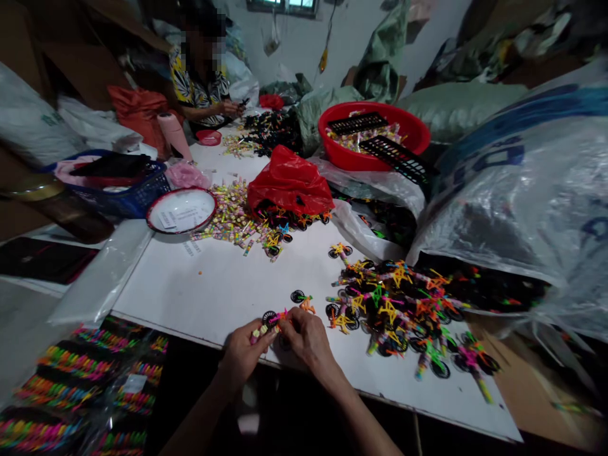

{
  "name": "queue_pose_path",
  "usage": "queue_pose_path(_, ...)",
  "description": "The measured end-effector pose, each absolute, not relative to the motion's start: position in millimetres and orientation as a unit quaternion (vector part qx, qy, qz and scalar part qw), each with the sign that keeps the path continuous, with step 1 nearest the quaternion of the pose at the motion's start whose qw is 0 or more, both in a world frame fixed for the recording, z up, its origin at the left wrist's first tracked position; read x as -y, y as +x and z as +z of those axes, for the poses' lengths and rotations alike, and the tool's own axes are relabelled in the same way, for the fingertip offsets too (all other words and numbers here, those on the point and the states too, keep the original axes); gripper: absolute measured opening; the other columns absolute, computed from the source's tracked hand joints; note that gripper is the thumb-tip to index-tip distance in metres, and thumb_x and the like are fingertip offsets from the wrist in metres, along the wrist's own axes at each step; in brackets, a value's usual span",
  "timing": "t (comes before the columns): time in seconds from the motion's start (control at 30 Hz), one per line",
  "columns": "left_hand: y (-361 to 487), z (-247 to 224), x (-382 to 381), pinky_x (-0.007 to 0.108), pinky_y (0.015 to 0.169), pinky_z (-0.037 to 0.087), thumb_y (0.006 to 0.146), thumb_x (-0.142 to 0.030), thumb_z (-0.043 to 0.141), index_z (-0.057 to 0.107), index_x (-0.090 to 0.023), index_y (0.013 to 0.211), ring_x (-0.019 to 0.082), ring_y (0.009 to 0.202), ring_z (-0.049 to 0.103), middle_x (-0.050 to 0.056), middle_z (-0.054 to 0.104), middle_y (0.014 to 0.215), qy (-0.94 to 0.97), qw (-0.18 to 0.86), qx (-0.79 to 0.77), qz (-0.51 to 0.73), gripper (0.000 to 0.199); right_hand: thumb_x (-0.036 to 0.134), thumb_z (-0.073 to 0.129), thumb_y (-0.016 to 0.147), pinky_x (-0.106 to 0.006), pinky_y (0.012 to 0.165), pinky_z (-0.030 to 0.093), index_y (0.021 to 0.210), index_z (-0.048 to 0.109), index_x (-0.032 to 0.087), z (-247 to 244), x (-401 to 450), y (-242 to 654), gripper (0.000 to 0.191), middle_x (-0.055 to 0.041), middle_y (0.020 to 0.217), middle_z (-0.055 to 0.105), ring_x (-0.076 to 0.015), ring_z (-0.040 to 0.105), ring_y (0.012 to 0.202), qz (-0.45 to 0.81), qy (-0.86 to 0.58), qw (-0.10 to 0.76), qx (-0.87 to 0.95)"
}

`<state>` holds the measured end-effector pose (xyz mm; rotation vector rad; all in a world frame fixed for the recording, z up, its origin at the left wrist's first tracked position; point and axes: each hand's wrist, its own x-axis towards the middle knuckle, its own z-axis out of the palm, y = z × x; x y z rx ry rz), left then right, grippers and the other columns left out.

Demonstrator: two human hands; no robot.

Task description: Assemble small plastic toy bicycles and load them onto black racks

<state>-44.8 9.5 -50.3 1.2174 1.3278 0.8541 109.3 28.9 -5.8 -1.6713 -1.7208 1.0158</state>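
Near the table's front edge, my left hand [243, 356] is closed around a few small patterned tubes [256, 334], whose pale ends stick out past the fingers. My right hand [308, 341] pinches a small pink toy bicycle [281, 316] with black wheels, and the two hands nearly meet at it. Just behind the right hand lies an orange toy bicycle [306, 305]. To the right spreads a heap of toy bicycles [387, 304], several with tubes attached. Farther back is a pile of loose patterned tubes [228, 212].
A red plastic bag [291, 180] covers more bicycles. An enamel dish [183, 206] and blue basket [135, 196] stand left. At the back are a red basin [327, 136] and a co-worker [202, 82]. A large sack [517, 190] bounds the right; packed toys [71, 386] lie lower left.
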Motion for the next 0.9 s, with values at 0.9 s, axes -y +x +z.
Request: queue_pose_path(0.9, -34.0, -41.8, -9.1, 0.022, 0.046, 0.026, 0.078, -0.046, 0.055, 0.056, -0.017, 0.06, 0.01, 0.048, 0.037, -0.006, 0.041, 0.047, 0.507, 0.509, -0.612, 0.33, 0.035, 0.04, 0.053, 0.08, -0.021, 0.048, 0.03, 0.061, 0.052, 0.017, -31.4, -23.3, 105.0, 0.03, 0.0022, 0.055, 0.049, -0.0097, 0.042, 0.052, 0.472, -0.593, 0.324, 0.566)
